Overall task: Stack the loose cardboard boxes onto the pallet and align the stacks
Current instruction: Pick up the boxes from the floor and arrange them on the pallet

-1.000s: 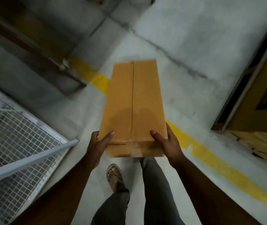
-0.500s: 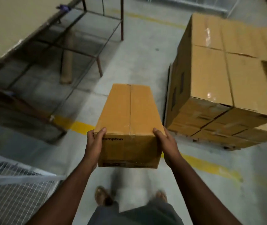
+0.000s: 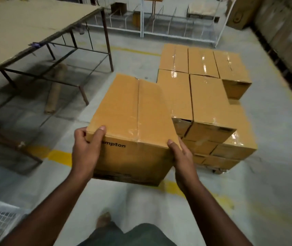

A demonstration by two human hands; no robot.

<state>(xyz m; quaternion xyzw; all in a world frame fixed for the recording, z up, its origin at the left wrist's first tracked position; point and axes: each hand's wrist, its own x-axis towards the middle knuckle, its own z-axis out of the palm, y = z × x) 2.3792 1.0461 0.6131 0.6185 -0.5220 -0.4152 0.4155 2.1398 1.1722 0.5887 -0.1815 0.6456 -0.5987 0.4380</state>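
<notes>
Pallet stack [image 3: 203,96] nearer now — both hands still hold carton [image 3: 134,121].

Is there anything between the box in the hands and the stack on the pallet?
Nothing visible. The box, held by the left hand and right hand, is just left of the stack, with only bare floor around.

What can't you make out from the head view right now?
- Pallet under the stacked boxes: hidden by them.
- Printed word on the carried box: its start is covered by the left hand.
- Right hand fingers: behind the box's side.
- Far shelving contents: too small.
</notes>
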